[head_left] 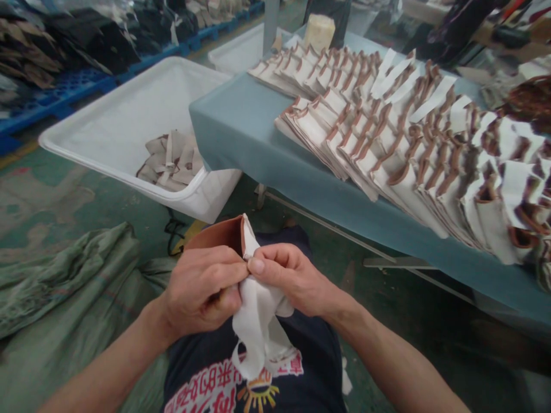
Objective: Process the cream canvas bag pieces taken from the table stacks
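In front of my dark printed shirt, both hands pinch a brown and off-white leather piece [221, 234]. My left hand [206, 287] is closed on its edge, with the brown side rising above the knuckles. My right hand [293, 275] grips the same seam, thumb and fingertip meeting the left fingertips. White strips and folds [258, 321] of the piece hang below the fingers. Just what lies between the fingertips is hidden.
A blue-grey covered table [241, 120] holds rows of similar folded leather pieces [379, 137]. To its left stands a white plastic bin [116, 120] with several scraps [172, 160] inside. Green woven sacks [81, 310] lie at the lower left; blue pallets [81, 86] carry piles behind.
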Demonstrator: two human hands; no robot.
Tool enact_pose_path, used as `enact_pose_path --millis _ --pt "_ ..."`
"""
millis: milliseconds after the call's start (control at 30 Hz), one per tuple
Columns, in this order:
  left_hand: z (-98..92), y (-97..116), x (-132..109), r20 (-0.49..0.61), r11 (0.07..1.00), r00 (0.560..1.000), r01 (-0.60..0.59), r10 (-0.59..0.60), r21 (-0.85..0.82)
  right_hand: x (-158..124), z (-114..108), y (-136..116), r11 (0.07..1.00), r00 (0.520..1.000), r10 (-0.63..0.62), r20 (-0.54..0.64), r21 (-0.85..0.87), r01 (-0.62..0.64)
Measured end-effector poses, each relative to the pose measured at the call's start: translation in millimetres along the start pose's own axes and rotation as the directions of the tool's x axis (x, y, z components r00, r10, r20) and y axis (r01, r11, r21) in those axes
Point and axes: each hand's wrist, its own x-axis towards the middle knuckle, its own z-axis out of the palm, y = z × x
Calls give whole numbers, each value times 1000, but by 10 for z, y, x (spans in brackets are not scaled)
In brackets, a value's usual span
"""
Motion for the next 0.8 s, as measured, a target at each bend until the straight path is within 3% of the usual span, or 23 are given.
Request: enact_pose_path --millis 100,200,267,367,467,533,700,800 --pt "81 27 11 -10 999 1000 -4 3 -39 -110 -2 -81 993 997 -72 -9 -93 71" --pt "72 91 34 -1 997 997 83 -83 -2 -214 -76 -221 890 968 -247 55 -383 248" --pt "4 130 70 55 992 990 127 -126 -21 -272 -141 -299 706 917 -375 132 -600 375" --pt "-126 153 178 234 961 950 244 -209 -133 -327 -221 -344 383 833 -487 263 -793 474" --pt "-191 127 302 402 923 880 344 -254 -171 -341 -270 -313 203 790 -511 338 -846 493" --pt "-182 94 343 445 943 867 308 -224 -125 -338 -291 -275 136 781 -509 363 -862 489" --pt "-124 3 264 337 996 941 -13 -18 88 -337 -316 -194 42 813 -464 352 -908 416" --pt "-149 -52 191 344 991 939 -55 9 126 -349 -289 -170 8 810 -463 361 -912 410"
